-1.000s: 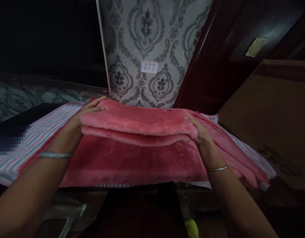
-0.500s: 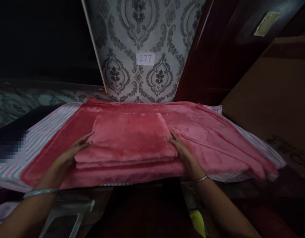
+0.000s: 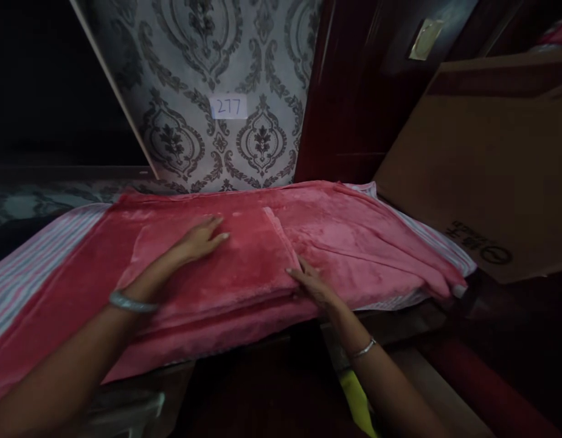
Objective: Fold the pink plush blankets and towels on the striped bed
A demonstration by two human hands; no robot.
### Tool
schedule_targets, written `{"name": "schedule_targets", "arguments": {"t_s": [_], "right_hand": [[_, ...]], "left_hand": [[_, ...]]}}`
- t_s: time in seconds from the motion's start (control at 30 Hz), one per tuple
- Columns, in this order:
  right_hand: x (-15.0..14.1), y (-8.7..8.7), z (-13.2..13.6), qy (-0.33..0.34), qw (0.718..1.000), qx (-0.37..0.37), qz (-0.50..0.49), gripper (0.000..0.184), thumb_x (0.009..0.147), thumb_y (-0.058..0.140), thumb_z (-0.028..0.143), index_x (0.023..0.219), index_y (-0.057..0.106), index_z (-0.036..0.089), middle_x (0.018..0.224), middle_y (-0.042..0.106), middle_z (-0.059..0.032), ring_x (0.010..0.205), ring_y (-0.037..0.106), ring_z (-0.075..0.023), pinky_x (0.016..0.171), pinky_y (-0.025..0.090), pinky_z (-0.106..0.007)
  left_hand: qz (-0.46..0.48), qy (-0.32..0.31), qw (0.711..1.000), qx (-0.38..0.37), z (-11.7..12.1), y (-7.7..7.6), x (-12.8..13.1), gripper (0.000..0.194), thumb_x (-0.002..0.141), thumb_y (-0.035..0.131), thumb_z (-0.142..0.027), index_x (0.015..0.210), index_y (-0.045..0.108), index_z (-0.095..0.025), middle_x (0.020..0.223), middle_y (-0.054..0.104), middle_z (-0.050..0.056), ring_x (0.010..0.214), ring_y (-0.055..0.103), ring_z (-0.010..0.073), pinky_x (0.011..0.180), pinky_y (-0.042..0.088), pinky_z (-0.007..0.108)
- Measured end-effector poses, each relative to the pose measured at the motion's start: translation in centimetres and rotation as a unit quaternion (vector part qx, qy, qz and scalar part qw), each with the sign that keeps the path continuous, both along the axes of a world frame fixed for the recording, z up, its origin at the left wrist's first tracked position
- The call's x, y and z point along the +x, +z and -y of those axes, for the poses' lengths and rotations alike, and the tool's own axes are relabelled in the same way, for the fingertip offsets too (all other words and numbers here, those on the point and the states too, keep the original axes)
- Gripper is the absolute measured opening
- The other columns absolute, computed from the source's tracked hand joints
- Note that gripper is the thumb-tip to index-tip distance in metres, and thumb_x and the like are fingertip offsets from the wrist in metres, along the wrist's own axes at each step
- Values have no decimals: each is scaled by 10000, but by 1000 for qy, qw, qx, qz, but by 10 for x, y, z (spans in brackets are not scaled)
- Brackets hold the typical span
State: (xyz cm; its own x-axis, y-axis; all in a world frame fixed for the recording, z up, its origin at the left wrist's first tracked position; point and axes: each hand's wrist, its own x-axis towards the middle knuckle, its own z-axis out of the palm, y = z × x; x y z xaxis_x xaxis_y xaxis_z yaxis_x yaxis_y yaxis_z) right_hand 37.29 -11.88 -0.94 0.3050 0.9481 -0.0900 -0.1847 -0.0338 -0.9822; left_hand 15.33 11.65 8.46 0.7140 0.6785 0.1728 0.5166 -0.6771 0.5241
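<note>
A folded pink plush blanket [image 3: 244, 261] lies on a larger spread of the same pink plush cloth [image 3: 354, 243]. My left hand [image 3: 201, 240] rests on top of the folded blanket, palm down, thumb and fingers apart. At the folded blanket's right edge is my right hand [image 3: 312, 285]. Its thumb touches the top near the edge and its fingers lie along the side, partly hidden. Under the pink cloth a striped sheet [image 3: 48, 261] shows at the left and right ends.
A large cardboard box [image 3: 482, 164] stands at the right, close to the bedding. Behind are a patterned wall with a paper marked 277 [image 3: 228, 106], a dark screen [image 3: 48, 85] at the left and a dark red door [image 3: 349, 91]. Something yellow-green [image 3: 356, 398] shows below.
My left hand has moved from the folded blanket's left edge onto its top. My right hand stays at the right edge, now slightly lower along it. The view has turned right.
</note>
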Motion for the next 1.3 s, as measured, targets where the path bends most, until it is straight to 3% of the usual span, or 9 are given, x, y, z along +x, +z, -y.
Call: {"name": "schedule_targets", "arguments": {"t_s": [0.2, 0.33, 0.47, 0.63, 0.77, 0.83, 1.0, 1.13, 1.3], "right_hand": [[-3, -22, -3, -50, 994, 29, 94, 717, 763, 696, 418, 1438, 505, 268, 1363, 629, -40, 1210, 609, -277, 1096, 463, -468], [2, -29, -8, -39, 990, 54, 125, 759, 788, 706, 461, 1474, 475, 233, 1450, 566, -70, 1317, 537, -281, 1164, 381, -486], [22, -24, -26, -57, 981, 49, 177, 686, 837, 665, 535, 1440, 535, 235, 1480, 540, -86, 1375, 485, -281, 1187, 338, -489], [47, -11, -62, -70, 957, 35, 279, 462, 911, 566, 420, 1301, 666, 195, 1350, 645, -117, 1257, 587, -274, 1138, 389, -483], [54, -9, -87, -79, 951, 43, 296, 382, 927, 520, 338, 1222, 714, 191, 1274, 689, -108, 1171, 635, -261, 1077, 444, -457], [56, -10, -98, -102, 953, 44, 282, 361, 915, 522, 296, 1198, 724, 195, 1238, 707, -96, 1143, 644, -249, 1065, 451, -444], [70, -13, -125, -155, 957, 30, 244, 360, 840, 543, 167, 1135, 745, 208, 1177, 732, -68, 1098, 649, -226, 1051, 458, -406], [86, -17, -149, -158, 962, 7, 221, 286, 845, 598, 217, 1079, 763, 217, 973, 762, -56, 901, 689, -219, 921, 530, -379], [94, -20, -179, -134, 973, -13, 189, 299, 867, 619, 306, 1101, 749, 174, 719, 712, -37, 576, 633, -185, 629, 549, -322]], "left_hand": [[-89, 43, 984, 152, -1, -52, 27, 618, 940, 457, -486, 1492, 468, -207, 1605, 359, 175, 1511, 258, 374, 1205, 134, 614], [-132, 54, 970, 194, -4, -66, 23, 606, 965, 419, -441, 1524, 426, -207, 1615, 343, 160, 1510, 275, 343, 1203, 195, 592], [-168, 66, 958, 222, -5, -65, 25, 588, 981, 395, -415, 1528, 422, -200, 1613, 350, 145, 1507, 289, 324, 1202, 226, 579], [-185, 69, 955, 221, -6, -63, 25, 603, 980, 405, -426, 1543, 399, -209, 1615, 345, 147, 1507, 288, 336, 1192, 250, 593], [-200, 60, 961, 180, -9, -44, 33, 624, 981, 400, -467, 1543, 392, -194, 1607, 355, 170, 1488, 324, 360, 1162, 297, 621], [-172, 18, 967, 189, -8, -30, 49, 620, 992, 383, -459, 1540, 391, -171, 1596, 378, 173, 1486, 332, 346, 1182, 291, 586], [-100, -220, 950, 197, -2, -6, 115, 493, 1010, 376, -400, 1465, 493, -251, 1529, 500, 90, 1481, 344, 286, 1213, 255, 568], [-118, -270, 934, 204, -2, -15, 149, 363, 1003, 403, -384, 1215, 677, -273, 1338, 653, 67, 1385, 451, 311, 1188, 236, 639], [-58, -273, 937, 209, -12, -40, 144, 315, 987, 427, -371, 1080, 688, -221, 1254, 678, 86, 1318, 495, 287, 1179, 288, 583]]}}
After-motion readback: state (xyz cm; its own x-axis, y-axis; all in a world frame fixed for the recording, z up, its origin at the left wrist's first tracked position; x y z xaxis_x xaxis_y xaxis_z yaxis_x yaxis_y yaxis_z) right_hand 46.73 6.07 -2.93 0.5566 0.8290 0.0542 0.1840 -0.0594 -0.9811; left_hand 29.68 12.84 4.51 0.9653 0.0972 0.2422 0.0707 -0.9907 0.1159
